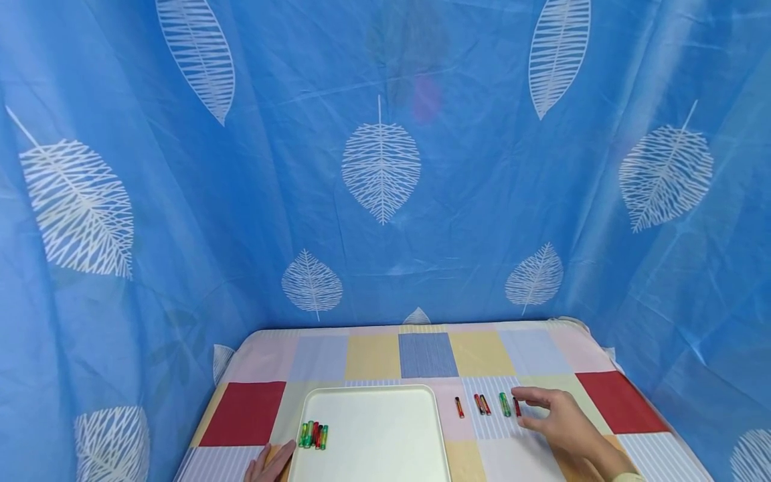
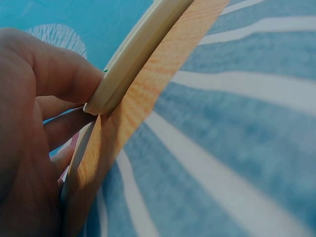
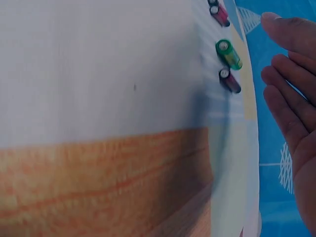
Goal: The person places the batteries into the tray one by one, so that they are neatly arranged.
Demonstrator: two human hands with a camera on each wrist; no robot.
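Left hand point(image 1: 269, 464) at tray's 9 o'clock, thumb and fingers pinching rim of white tray point(image 1: 385, 462). Battery row point(image 1: 313, 435), green and red, inside tray at 9 o'clock. Right hand point(image 1: 560, 418) at 3 o'clock, thumb and fingers parted, gripping nothing, beside loose red and green batteries point(image 1: 504, 404) on patchwork-covered desk point(image 1: 427, 355). Leaf-print curtain point(image 1: 458, 254) at 12.

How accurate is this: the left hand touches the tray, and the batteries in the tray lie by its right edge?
Wrong edge: the head view shows the batteries in the tray lying by its left edge. The left hand does touch the tray.
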